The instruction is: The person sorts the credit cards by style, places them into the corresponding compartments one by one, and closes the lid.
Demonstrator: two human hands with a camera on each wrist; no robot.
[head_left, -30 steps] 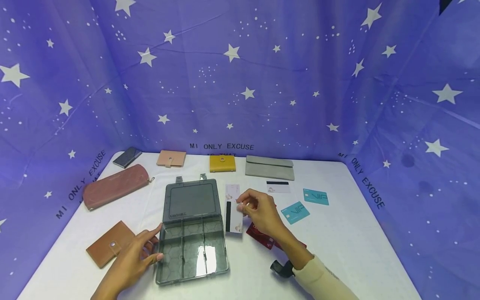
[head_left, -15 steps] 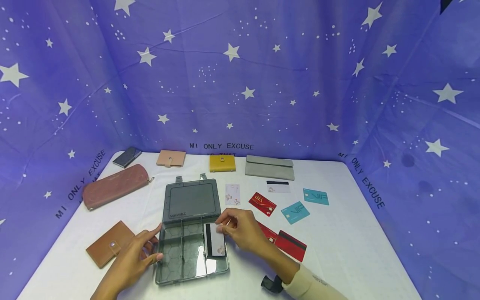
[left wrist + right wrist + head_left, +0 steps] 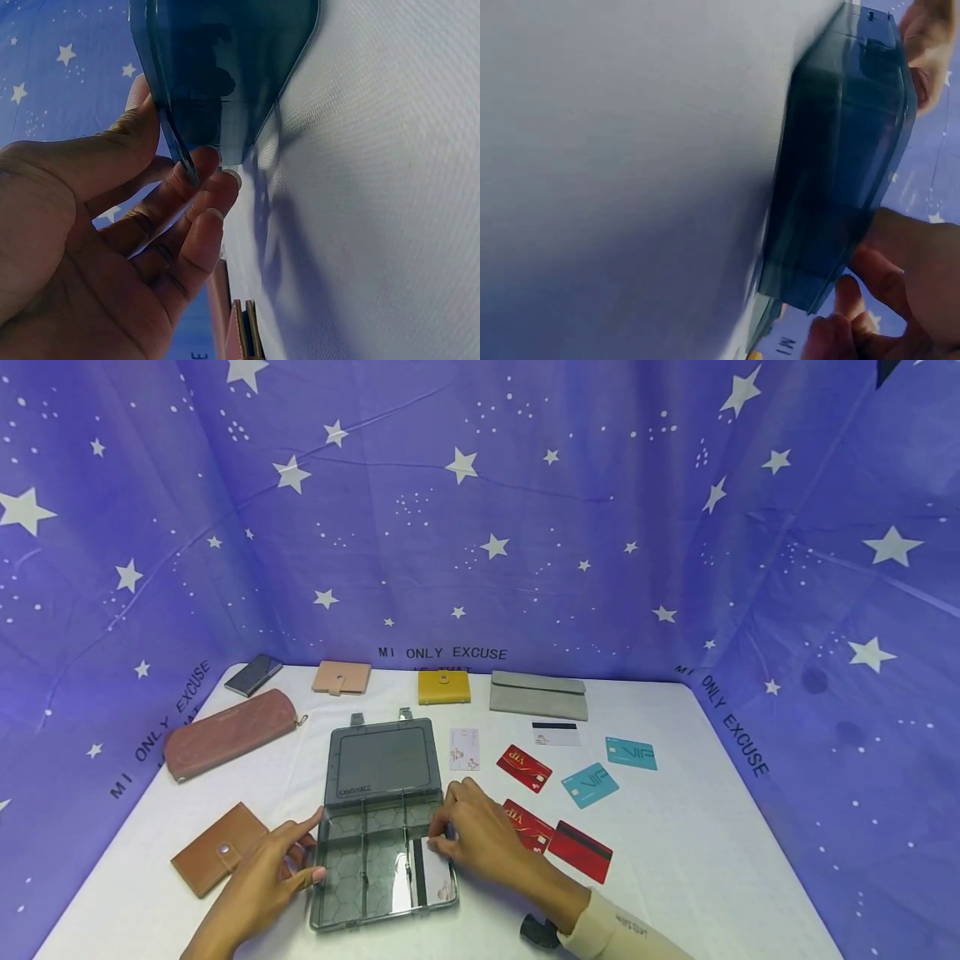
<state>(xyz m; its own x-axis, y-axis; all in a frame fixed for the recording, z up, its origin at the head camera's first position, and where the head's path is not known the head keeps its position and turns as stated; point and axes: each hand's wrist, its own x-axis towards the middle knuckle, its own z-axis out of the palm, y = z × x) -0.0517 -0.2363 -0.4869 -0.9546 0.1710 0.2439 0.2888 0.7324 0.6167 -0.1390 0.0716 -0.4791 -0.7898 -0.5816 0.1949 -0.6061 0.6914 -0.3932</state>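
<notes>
A translucent grey divided storage box (image 3: 341,897) lies with its lid laid back on the white table. My left hand (image 3: 266,868) steadies its left wall, index finger near the hinge corner and thumb at the rim. In the left wrist view the fingertips (image 3: 206,157) touch the box's edge, and the fingers are loosely bent. My right hand (image 3: 483,835) reaches over the right wall, pinching the upper corner of a white card with a black stripe (image 3: 435,881). That card sits within the front right compartment. From the right wrist view, the box wall (image 3: 832,150) hides the card.
Right of the box lie red cards (image 3: 523,768), teal cards (image 3: 591,785) and white cards (image 3: 464,750). A brown wallet (image 3: 217,847) is beside the left hand. Behind are a mauve pouch (image 3: 232,735), black case (image 3: 253,675), pink wallet (image 3: 341,677), yellow wallet (image 3: 443,687) and grey wallet (image 3: 537,696).
My right hand has carried the white card from the table right of the box leftward and down into the front right compartment. The left hand has stayed at the box's left wall.
</notes>
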